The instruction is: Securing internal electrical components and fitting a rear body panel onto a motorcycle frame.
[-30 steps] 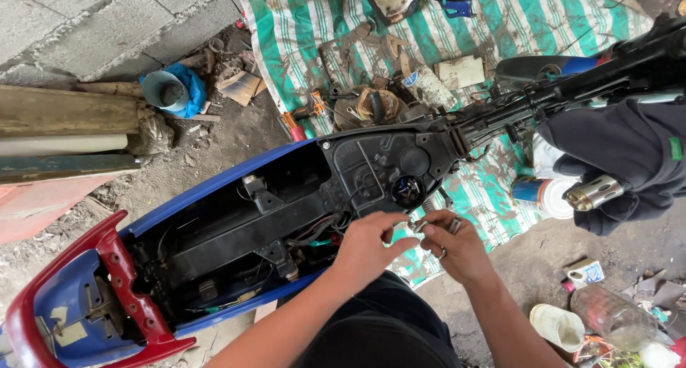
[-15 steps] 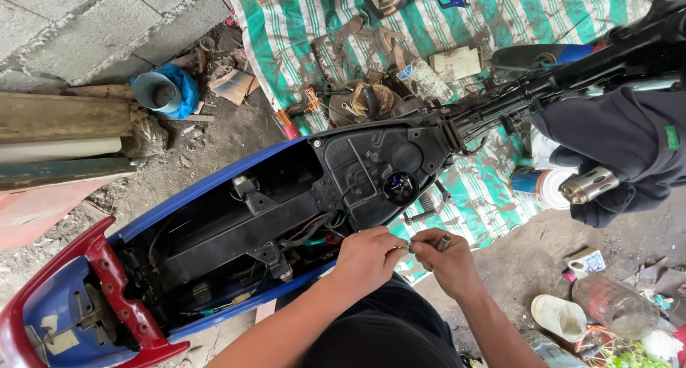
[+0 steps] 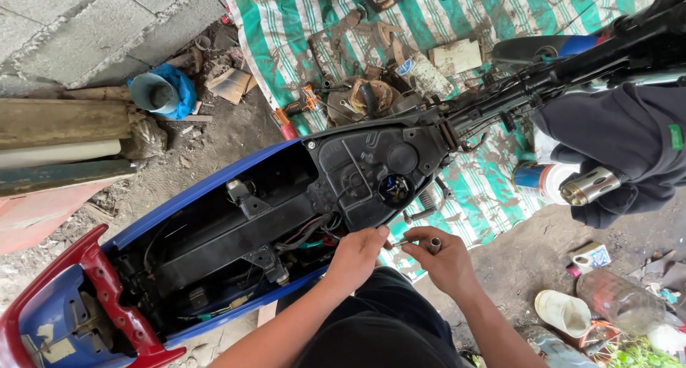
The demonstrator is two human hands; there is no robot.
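Observation:
A stripped blue and red motorbike body [image 3: 214,189] lies across the ground with its black inner frame and wiring showing. My left hand [image 3: 357,257] pinches one end of a small metal bolt [image 3: 397,244] just beside the bike's lower edge. The other end of the bolt is gripped by my right hand [image 3: 444,261], which also holds a short cylindrical metal piece [image 3: 434,244] between its fingers. Both hands meet over my dark-trousered knee [image 3: 386,318].
A green-and-white striped mat [image 3: 300,18] carries several rusty parts and tools. A blue cup [image 3: 153,93] sits by planks at left. Another person in dark clothing [image 3: 629,146] stands at right near a chrome pipe [image 3: 589,186]. A plastic bottle [image 3: 618,300] and white cup [image 3: 564,311] lie lower right.
The view has shifted slightly. My hands stay together on the small bolt, moving a little lower and to the right relative to the bike's edge.

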